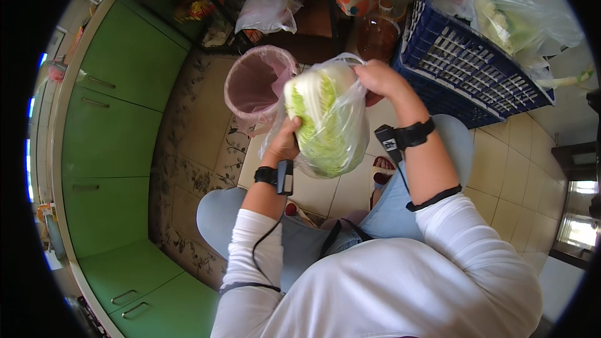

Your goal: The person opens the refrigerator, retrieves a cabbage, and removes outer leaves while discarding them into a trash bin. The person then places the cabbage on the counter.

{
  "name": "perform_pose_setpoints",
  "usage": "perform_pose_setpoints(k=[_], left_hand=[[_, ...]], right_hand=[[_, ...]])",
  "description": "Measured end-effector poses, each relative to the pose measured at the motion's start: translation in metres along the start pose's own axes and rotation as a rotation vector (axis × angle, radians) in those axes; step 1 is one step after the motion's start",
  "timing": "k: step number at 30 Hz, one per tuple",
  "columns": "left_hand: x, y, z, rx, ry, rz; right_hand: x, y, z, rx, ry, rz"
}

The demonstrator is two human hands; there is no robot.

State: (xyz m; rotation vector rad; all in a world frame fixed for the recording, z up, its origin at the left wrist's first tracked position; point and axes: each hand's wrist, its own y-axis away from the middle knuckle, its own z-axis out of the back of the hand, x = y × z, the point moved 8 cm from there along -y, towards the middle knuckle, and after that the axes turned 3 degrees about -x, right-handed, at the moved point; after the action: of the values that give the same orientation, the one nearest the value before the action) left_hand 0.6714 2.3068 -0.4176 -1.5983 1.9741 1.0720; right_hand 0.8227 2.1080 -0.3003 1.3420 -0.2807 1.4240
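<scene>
A napa cabbage (319, 117) with a white base and pale green leaves is held up in front of me, partly inside a clear plastic bag (354, 122). My left hand (283, 140) grips the cabbage from its left side, the thumb lying on the leaves. At the upper right, my right hand (378, 80) pinches the bag near its handles. The fingers behind the cabbage and the bag are partly hidden. Just beyond the cabbage, to the left, stands a round waste bin (235, 82) with a pink plastic liner.
Stacked blue plastic crates (462, 51) stand at the right, with a bagged cauliflower (493, 19) on top. A large jar (378, 33) of reddish-brown liquid sits by a dark shelf rack (332, 4). Green cabinets (112, 131) line the left side. My knees flank the tiled floor (314, 192).
</scene>
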Motion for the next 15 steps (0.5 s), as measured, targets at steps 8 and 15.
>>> perform_pose_setpoints(k=[8, 15], left_hand=[[-0.092, 0.060, -0.027, 0.028, 0.064, -0.250], [-0.071, 0.067, -0.030, 0.318, 0.679, 0.107]], right_hand=[[0.128, 0.037, -0.016, 0.160, 0.073, 0.370], [0.127, -0.015, -0.079, 0.511, -0.760, 0.332]])
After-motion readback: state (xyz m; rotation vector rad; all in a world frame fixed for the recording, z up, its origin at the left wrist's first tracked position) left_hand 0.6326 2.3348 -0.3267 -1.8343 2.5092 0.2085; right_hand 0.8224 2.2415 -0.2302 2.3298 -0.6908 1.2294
